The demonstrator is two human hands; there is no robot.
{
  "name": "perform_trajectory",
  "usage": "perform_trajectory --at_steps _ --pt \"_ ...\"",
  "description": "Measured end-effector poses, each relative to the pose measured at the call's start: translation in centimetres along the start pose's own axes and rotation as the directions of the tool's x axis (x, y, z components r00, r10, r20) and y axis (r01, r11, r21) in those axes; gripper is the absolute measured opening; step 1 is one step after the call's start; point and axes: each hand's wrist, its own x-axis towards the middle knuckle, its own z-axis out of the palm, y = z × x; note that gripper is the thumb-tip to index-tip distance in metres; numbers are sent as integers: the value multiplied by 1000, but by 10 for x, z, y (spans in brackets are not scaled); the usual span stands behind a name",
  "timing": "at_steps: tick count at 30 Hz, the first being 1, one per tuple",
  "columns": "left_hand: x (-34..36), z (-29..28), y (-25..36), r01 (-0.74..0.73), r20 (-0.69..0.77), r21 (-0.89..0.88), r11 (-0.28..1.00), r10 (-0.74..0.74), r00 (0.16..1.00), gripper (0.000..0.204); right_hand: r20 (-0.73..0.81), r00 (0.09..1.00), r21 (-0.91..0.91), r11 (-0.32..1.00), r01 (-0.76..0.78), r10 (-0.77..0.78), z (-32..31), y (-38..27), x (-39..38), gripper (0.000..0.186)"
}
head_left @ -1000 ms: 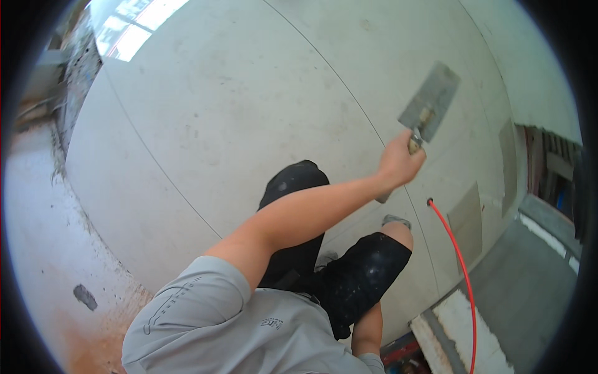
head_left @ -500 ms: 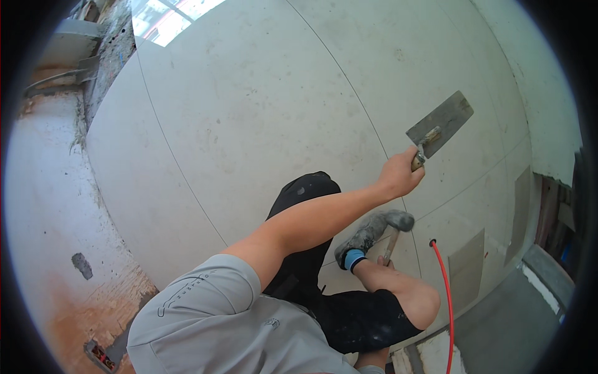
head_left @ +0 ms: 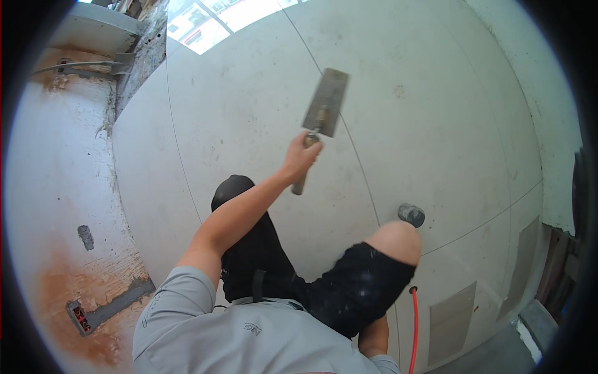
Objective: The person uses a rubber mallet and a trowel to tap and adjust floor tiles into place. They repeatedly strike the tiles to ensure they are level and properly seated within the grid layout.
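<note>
My left hand (head_left: 302, 157) is closed around the handle of a rectangular steel trowel (head_left: 326, 98), its blade pointing away from me over the large pale floor tiles (head_left: 261, 112). The trowel is slightly smeared by motion. Just beyond my bent right knee shows a rounded dark grey thing (head_left: 411, 215), which looks like the head of a mallet; any handle is hidden behind the knee. My right arm (head_left: 374, 336) passes down behind my thigh, and the hand itself is hidden.
A red tube (head_left: 414, 330) rises from a hole in the floor at the lower right. Near it lie darker grey rectangular patches (head_left: 451, 324). On the left is a rough plastered wall (head_left: 68, 187) with a recessed electrical box (head_left: 80, 318). A pale wall (head_left: 536, 112) bounds the right.
My left hand has swung the trowel leftward. The mallet-like head has moved out past my right knee. The right hand, earlier seen on the mallet's handle, is now hidden; my view has shifted.
</note>
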Motion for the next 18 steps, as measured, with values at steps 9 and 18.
perform_trajectory --at_steps 9,18 --pt "-22 -10 169 -22 -3 -191 981 22 1000 15 118 961 -76 963 260 -250 -8 -61 95 44" --pt "-64 32 229 -209 268 -163 964 247 931 20 107 927 -102 924 370 -359 -15 -224 164 35"
